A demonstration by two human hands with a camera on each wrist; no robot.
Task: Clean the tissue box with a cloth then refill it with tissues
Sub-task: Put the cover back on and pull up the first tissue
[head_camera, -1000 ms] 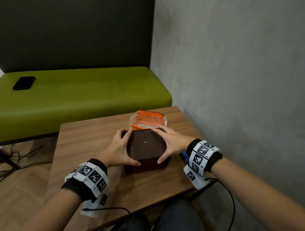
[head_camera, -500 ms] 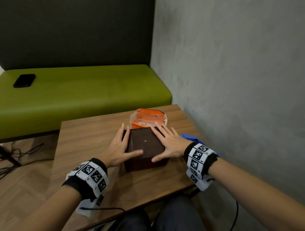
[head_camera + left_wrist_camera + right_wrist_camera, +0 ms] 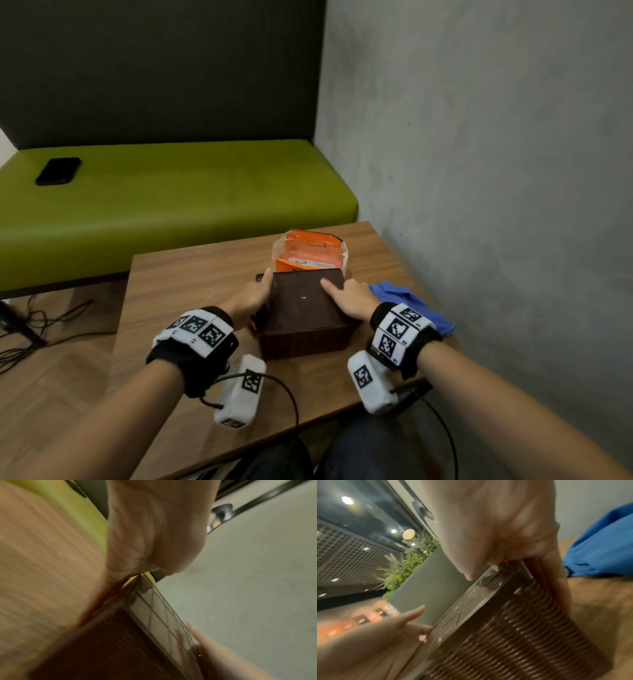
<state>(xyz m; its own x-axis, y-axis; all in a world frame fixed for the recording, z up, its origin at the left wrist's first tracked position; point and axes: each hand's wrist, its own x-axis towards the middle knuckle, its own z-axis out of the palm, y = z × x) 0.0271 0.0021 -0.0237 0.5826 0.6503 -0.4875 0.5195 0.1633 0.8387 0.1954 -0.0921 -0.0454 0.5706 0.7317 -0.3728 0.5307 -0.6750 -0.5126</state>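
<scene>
Both the left hand (image 3: pixel 251 298) and right hand (image 3: pixel 351 298) clasp the tissue box (image 3: pixel 305 313); the orange pack's (image 3: pixel 310 253) label is unreadable.

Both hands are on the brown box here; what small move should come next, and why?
Probably lift the box's lid off. The left hand and right hand grip its opposite edges, the tissue pack waits behind, and the blue cloth lies aside.

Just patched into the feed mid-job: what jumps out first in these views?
Both hands flank the dark brown tissue box at the middle of the wooden table: the left hand on its left side, the right hand on its right edge, forefinger lying on top. Just behind the box sits an orange tissue pack, and a blue cloth lies crumpled to the right, near the grey wall.
</scene>
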